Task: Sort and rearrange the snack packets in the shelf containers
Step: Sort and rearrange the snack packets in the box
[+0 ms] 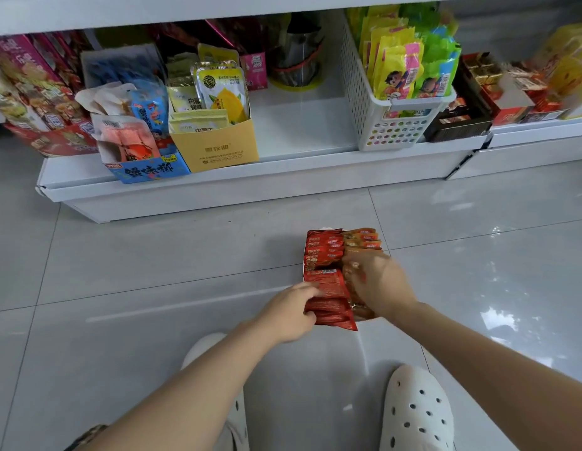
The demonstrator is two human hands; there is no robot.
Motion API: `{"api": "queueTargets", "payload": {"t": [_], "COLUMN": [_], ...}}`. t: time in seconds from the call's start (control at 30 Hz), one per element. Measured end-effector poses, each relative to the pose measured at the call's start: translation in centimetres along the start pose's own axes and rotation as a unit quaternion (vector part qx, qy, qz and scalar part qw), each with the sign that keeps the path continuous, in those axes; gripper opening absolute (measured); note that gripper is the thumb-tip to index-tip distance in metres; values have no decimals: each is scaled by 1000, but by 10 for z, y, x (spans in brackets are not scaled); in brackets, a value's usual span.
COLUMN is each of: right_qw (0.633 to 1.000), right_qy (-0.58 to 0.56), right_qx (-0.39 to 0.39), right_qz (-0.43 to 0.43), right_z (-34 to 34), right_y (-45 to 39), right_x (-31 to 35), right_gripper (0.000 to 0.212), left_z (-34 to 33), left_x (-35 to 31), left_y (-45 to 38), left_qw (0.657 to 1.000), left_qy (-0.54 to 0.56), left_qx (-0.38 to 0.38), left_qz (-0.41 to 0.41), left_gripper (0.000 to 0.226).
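Hands point(335, 297) curled around red packets point(330, 299)

Single head-worn view: the camera looked forward and down from above my fingers point(354, 271), close over them, with the floor point(152, 271) beneath and the shelf point(299, 131) beyond.

Grey tiled floor point(152, 271) carries packet-filled container point(340, 255); white shelf point(299, 125) carries boxes, basket point(374, 118).
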State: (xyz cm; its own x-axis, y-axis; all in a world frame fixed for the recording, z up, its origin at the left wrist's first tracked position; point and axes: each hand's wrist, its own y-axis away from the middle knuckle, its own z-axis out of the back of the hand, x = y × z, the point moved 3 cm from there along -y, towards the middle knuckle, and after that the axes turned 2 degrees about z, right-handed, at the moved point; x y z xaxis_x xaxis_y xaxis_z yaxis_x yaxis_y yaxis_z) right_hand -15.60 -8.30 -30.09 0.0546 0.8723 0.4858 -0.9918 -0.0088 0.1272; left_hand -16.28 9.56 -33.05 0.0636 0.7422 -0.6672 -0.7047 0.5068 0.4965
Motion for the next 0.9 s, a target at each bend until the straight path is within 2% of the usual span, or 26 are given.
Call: {"api": "queueTargets", "payload": {"t": [0.13,0.27,0.43,0.47,0.53,0.6,0.67,0.8,0.9], "right_qw": [998,993,978,983,999,997,994,991,988], "right_qy": [57,117,204,180,42,-80,-105,-128,-150], "right_qx": [4,23,39,22,-4,-2,-16,-24,-34], "right_qz": [4,-13,-5,6,18,16,12,-4,-17], "right_z": [-6,-18,-32,-28,-9,26,71,150,193], "right_y": [-24,-35,-36,-37,-40,-44,-45,-25,6], "right_x": [1,1,5,6,14,20,26,40,51], "right_gripper": [31,20,18,17,12,9,7,19,11], "left_z": [2,4,0,-1,-4,-6,-5,3,23], "left_x": [6,11,11,11,13,11,3,-28,-56], "left_y": [2,3,4,4,3,4,7,26,58], "left_qw": [999,999,999,999,999,999,998,992,985], "left_qy": [30,49,37,34,31,14,-26,-73,-84], "left_qx": [-6,-17,-40,-40,-31,-11,21,80,124], "left_qz": [9,4,-4,-5,9,32,46,59,88], "left_gripper": [39,37,36,37,40,47,50,39,38]}}
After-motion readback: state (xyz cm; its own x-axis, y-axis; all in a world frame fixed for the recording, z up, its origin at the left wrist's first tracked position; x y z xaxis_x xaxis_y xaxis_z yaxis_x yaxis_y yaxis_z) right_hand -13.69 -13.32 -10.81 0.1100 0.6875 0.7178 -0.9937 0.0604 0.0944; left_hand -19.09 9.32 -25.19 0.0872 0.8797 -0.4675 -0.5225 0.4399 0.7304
